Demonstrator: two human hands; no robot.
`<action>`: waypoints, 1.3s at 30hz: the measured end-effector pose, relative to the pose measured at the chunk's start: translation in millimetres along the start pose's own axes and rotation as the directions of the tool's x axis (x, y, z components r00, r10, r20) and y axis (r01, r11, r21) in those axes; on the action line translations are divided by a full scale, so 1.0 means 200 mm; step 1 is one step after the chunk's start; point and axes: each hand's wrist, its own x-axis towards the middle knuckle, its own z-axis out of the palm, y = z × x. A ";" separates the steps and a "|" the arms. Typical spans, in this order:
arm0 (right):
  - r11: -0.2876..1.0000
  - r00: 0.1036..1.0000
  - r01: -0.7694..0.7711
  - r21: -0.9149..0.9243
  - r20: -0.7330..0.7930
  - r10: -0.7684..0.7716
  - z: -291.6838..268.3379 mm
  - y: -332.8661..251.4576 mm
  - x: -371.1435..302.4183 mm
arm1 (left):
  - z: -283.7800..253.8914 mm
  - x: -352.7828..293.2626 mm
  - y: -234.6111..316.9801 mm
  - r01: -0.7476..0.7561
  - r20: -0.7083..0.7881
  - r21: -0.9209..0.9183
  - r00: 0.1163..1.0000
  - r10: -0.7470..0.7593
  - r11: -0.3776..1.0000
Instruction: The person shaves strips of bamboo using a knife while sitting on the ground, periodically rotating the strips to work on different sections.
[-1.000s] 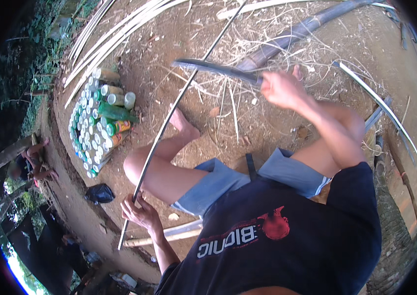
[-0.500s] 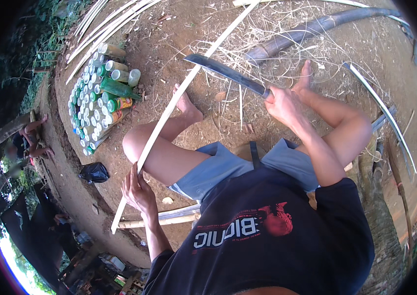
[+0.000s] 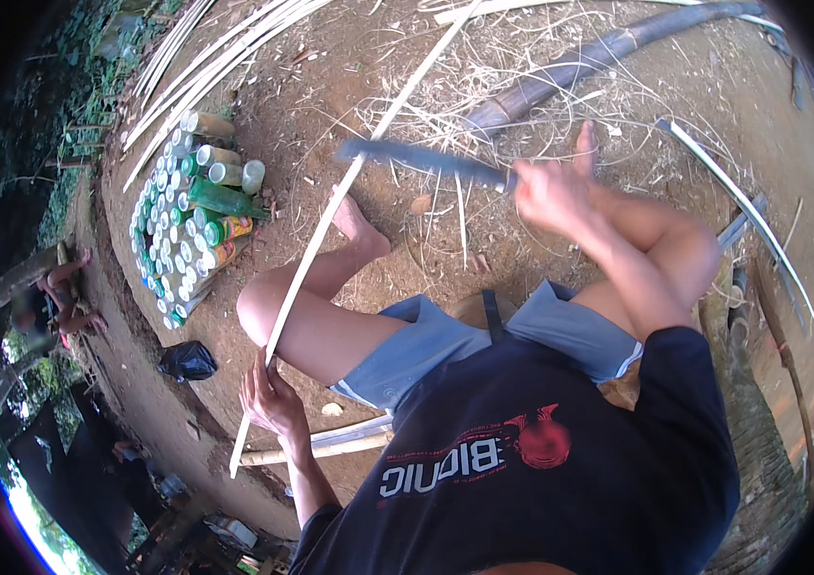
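A long pale bamboo strip runs slantwise across my right-angled bent leg on the left side, from the ground beyond my feet down past my thigh. My left hand is closed around it near its lower end. In my right hand is a machete, gripped by the handle, its dark blade pointing left and blurred by motion. The blade's tip end crosses the strip, well above my left hand. Whether it cuts into the strip or just rests against it, I cannot tell.
Thin shavings litter the soil ahead, beside a dark bamboo pole. Several bottles and jars are stacked at the left, near a black plastic bag. Split strips lie far left. Another person sits at the left edge.
My right hand and the machete have shifted slightly left and nearer, with the blade moving along the strip. The strip is tilted a little steeper; my left hand keeps its hold.
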 end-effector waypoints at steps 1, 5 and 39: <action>0.999 1.000 -0.023 -0.046 -0.017 0.023 -0.05 0.07 0.07 | 0.03 0.02 0.01 -0.024 -0.009 0.009 1.000 0.024 1.000; 0.885 0.913 -0.391 0.253 -0.011 0.407 -0.17 0.17 0.31 | 0.01 0.03 0.03 -0.021 0.011 0.034 1.000 0.021 0.999; 0.251 0.866 -0.354 0.901 0.214 0.452 0.45 0.18 0.08 | -0.06 0.17 -0.07 0.137 -0.108 0.108 0.986 -0.126 0.985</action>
